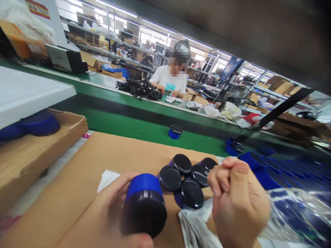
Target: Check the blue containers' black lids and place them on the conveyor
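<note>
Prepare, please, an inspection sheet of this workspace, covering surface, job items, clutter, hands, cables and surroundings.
Surface: cardboard at the near side; green bench beyond.
Job items: one blue-and-black container held; five black-topped containers grouped on the cardboard; a lone one on green.
Clutter: pale cloth; white scrap.
Hands: left hand grips the blue-and-black container; right hand has curled fingers, contents unclear.
Cables: black, cable-like pile across the bench.
Surroundings: co-worker in white; shelves; blue containers at right.
</note>
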